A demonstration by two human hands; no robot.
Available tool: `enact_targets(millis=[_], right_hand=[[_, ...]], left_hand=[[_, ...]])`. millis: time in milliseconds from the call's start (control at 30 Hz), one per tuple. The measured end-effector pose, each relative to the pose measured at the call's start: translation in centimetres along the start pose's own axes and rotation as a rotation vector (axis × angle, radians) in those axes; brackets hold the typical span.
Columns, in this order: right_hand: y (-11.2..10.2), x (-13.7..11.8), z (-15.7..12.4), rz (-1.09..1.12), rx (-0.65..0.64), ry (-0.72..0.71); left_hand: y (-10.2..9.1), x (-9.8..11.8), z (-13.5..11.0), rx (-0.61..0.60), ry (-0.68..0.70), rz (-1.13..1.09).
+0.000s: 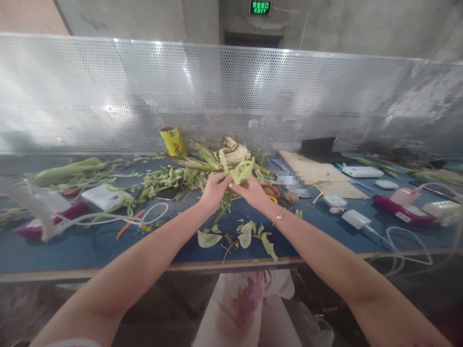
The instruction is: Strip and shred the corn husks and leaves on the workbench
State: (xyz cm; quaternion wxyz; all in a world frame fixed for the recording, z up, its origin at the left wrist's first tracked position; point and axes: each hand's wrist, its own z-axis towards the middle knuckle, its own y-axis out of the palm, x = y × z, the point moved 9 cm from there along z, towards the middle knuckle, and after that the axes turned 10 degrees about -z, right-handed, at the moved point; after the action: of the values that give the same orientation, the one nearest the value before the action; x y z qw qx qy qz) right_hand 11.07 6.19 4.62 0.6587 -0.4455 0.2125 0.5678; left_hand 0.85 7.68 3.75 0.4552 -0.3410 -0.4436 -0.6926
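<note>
Both my hands meet above the middle of the blue table point(90, 246). My left hand point(214, 189) and my right hand point(249, 190) are closed on a bunch of green leafy stems point(237, 169), whose leaves stick up between the fingers while a stalk hangs down beneath them. A thin bracelet point(279, 217) sits on my right wrist. Torn pale green leaf pieces point(238, 236) lie on the table just below my hands.
More green stalks and trimmings point(162, 179) spread left along the table, with a yellow can point(173, 141) behind. Red-handled scissors point(270, 190), a cardboard sheet point(318, 173), white chargers and cables point(356, 219), and pink devices point(405, 209) lie right. A perforated metal screen point(231, 96) backs the table.
</note>
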Motion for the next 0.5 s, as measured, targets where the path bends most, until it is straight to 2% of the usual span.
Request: enact_targets(millis=[67, 267, 500], right_hand=[[-0.5, -0.6, -0.1, -0.029, 0.025, -0.013], [-2.0, -0.1, -0.1, -0.023, 0.114, 0.093], [-2.0, 0.8, -0.1, 0.104, 0.151, 0.153]], left_hand=[[0.3, -0.1, -0.1, -0.025, 0.003, 0.035], [-0.2, 0.0, 0.0, 0.006, 0.032, 0.106], [-0.8, 0.3, -0.1, 0.096, 0.021, 0.012]])
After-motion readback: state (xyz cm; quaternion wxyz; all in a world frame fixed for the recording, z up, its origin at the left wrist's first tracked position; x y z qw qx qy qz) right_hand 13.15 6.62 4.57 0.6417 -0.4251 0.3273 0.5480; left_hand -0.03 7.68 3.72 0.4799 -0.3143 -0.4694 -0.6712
